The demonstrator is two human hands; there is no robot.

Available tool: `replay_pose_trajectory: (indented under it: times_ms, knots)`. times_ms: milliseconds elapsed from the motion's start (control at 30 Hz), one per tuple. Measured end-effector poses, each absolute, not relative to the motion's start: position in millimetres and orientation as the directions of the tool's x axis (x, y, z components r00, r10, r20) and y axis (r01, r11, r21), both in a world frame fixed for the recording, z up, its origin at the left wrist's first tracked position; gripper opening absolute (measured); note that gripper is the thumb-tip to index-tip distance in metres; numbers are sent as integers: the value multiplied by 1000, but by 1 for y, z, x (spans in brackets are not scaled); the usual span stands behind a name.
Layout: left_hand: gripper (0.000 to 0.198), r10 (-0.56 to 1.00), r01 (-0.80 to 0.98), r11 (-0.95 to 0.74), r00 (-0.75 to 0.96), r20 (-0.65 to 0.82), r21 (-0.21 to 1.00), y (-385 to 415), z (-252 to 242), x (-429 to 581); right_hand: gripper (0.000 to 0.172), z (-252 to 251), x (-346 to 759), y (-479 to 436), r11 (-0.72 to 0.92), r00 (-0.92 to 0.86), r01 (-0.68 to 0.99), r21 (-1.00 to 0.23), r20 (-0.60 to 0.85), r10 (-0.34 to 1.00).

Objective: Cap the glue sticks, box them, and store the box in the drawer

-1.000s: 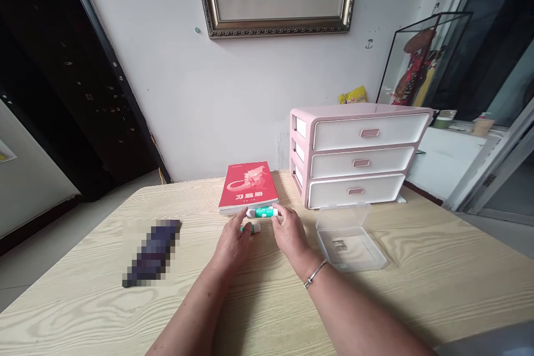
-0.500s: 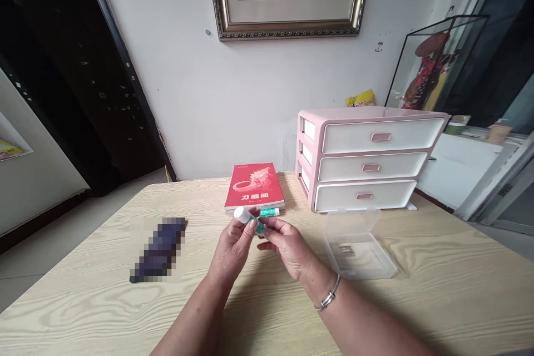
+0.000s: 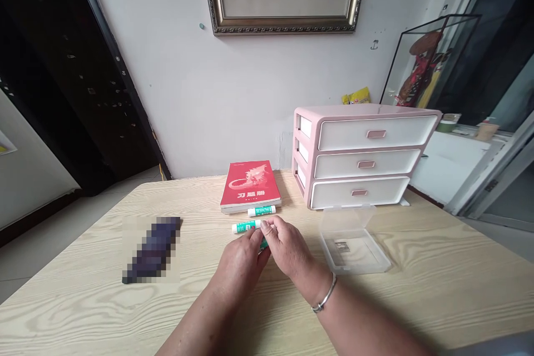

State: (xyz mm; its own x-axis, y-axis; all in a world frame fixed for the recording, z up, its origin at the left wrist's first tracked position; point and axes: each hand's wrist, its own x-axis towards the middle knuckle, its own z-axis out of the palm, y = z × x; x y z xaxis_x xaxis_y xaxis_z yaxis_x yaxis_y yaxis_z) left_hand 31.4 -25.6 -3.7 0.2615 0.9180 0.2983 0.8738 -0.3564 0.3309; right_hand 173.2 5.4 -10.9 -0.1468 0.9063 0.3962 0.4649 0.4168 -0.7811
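Left hand point(image 3: 240, 267): fingers point(image 3: 255, 237) narrow, close beside the held stick; I cannot tell if they grip it.
Right hand point(image 3: 290, 247): fingers point(image 3: 270, 225) narrow, pinching a white-and-green plastic glue stick point(image 3: 246, 227) level above the light wooden bench point(image 3: 396, 311).
Between hands: small green piece point(image 3: 263, 243), partly hidden.
Nearby: second white-and-green plastic glue stick point(image 3: 261, 211), lying just before a red paperback book point(image 3: 250, 186).
Change: held stick's green end now points left; earlier its white end did.

Right hand point(image 3: 290, 247) pinching glue stick point(image 3: 246, 227), left hand point(image 3: 238, 267) beside it
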Motion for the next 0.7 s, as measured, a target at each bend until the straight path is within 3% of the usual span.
replay_pose_trajectory:
  times_ms: [200,433,600,700]
  knots:
    - [19,965,812,-258,246,93,523,-31,4,37,23,-17,169,14,299,-96,362,-883,284,954]
    - [33,936,551,-206,353,-3,809,-32,12,26,26,-11,165,9,277,-139,288,-917,246,959]
    - [41,895,383,45,395,-208,923,-35,15,18,25,-10,163,9,289,-176,249,-924,251,952]
    - [40,844,223,210,450,-292,952,-38,16,10,23,-2,177,16,324,-89,211,-922,313,946]
